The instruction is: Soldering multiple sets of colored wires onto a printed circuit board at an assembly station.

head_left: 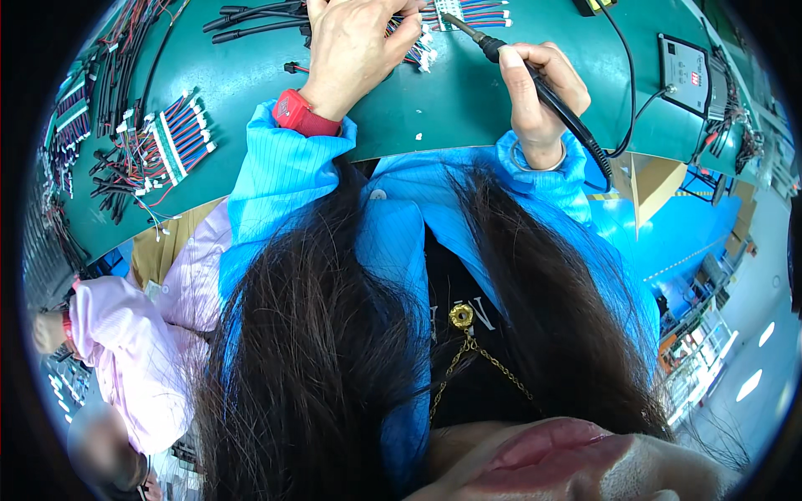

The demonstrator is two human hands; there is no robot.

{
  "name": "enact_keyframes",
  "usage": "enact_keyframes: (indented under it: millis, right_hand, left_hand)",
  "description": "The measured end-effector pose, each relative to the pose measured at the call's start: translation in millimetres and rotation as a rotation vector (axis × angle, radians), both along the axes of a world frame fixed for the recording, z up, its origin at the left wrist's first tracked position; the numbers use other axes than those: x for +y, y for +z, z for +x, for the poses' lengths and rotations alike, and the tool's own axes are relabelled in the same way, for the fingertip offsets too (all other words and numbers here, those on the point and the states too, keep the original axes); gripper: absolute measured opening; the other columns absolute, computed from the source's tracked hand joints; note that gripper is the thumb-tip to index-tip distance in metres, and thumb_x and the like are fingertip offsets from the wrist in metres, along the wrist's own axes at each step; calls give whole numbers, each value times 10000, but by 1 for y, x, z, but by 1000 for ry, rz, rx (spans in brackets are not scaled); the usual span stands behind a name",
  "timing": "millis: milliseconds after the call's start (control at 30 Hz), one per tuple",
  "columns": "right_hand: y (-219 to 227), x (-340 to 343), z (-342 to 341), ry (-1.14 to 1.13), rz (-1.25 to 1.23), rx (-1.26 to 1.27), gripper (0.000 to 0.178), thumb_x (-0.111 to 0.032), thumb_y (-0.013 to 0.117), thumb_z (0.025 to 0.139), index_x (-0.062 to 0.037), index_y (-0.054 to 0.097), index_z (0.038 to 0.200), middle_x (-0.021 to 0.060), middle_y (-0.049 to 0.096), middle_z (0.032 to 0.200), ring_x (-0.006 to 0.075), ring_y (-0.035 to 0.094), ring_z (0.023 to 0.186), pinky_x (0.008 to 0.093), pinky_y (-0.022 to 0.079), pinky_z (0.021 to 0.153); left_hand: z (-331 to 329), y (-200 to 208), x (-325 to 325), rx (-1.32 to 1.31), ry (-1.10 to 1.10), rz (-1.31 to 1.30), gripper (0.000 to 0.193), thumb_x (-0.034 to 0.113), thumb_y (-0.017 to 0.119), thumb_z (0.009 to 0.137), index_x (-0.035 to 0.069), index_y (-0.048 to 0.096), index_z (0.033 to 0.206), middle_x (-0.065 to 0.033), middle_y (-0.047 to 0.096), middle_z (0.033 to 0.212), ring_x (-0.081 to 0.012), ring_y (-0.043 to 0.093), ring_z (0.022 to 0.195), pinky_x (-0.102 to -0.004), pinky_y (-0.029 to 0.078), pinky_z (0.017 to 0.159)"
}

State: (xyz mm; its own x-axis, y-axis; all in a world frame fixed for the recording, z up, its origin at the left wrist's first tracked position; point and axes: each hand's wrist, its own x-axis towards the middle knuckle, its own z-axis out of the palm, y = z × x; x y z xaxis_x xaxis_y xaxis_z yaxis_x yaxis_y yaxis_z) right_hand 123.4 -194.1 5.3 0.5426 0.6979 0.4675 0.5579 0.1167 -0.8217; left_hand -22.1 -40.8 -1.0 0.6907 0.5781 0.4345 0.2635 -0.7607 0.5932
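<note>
My right hand [543,92] grips a black soldering iron [487,45] like a pen, its tip pointing up and left. The tip is at a pale board strip [449,10] with coloured wires at the far edge of the view. Left of it, my left hand [355,50] is bent over a bundle of wires with white plugs [424,55]. Its fingers look curled, but their tips run out at the top, so what they pinch is hidden. Black cable leads [259,25] lie beside that hand.
A wired board panel [170,149] and bunches of black cables [125,75] lie on the green table [468,108] at left. At right stands a control box [687,75], with the iron's cord looping nearby. Another person in a pink sleeve [125,317] is at lower left.
</note>
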Motion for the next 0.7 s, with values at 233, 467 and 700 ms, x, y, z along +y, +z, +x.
enact_keyframes:
  millis: [233,467,700]
  right_hand:
    - [-2,0,1,-5,-10,3,66,-16,743,763,17,694,792,55,589,626,109,525,521,243,374,475]
    - [5,-8,5,-53,110,-25,64,-11,719,796,32,674,809,78,600,653,113,515,535,237,375,486]
    - [16,-12,2,-117,130,-105,122,4,725,788,8,717,910,73,610,706,139,527,608,251,402,544]
  left_hand:
    - [3,2,-2,42,36,44,73,164,673,794,92,660,796,-34,638,788,-212,586,866,-383,340,785]
    - [-2,5,-4,14,24,23,78,153,679,791,82,647,791,-56,650,811,-219,590,887,-390,350,796]
    - [-17,-4,-12,-229,-42,298,107,76,786,745,93,711,819,-29,687,782,-216,641,772,-331,478,732]
